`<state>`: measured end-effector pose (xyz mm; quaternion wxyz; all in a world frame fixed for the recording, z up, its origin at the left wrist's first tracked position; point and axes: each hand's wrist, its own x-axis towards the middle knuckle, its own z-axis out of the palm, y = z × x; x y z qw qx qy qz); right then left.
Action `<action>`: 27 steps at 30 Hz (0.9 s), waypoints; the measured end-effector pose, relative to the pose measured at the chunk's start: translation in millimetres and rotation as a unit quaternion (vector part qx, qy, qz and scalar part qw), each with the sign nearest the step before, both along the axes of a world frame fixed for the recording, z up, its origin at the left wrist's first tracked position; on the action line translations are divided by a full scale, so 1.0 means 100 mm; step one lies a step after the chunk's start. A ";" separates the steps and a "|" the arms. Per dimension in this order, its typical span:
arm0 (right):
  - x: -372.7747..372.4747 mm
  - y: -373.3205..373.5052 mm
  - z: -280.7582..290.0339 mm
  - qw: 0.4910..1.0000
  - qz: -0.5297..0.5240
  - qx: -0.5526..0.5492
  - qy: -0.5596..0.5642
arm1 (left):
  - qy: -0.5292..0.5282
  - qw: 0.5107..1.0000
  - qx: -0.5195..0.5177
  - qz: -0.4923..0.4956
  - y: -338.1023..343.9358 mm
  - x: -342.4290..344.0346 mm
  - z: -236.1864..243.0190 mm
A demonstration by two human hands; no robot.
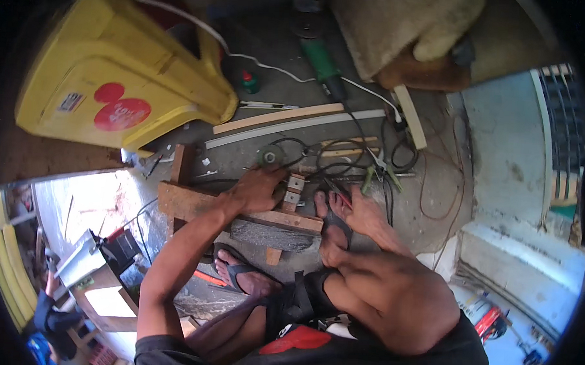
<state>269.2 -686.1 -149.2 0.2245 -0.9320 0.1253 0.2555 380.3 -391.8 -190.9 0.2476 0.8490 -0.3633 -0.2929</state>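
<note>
My left hand (pixel 256 189) lies over a low wooden bench (pixel 239 209), its fingers bent against a short wooden piece (pixel 290 206) that bears two pale metal plates (pixel 295 183). Just beyond those fingers is a round green object (pixel 271 157), its kind unclear. Beside my right foot, my right hand (pixel 362 210) is closed around a slim tool with a dark tip and a red part (pixel 346 199); the fingers hide much of it. To the right of that tool, pliers with green handles (pixel 376 173) lie on the floor.
A green angle grinder (pixel 321 60) and its cable lie at the back, near a green bottle (pixel 250 83). Wood strips (pixel 279 118) cross the floor. A yellow plastic stool (pixel 173 79) blocks the far left. Loose cables curl at right. Another person (pixel 54 322) is at lower left.
</note>
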 end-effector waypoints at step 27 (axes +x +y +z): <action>-0.16 -0.30 -0.11 0.997 0.011 0.062 0.043 | 0.032 0.998 0.024 0.057 -0.08 -0.13 0.18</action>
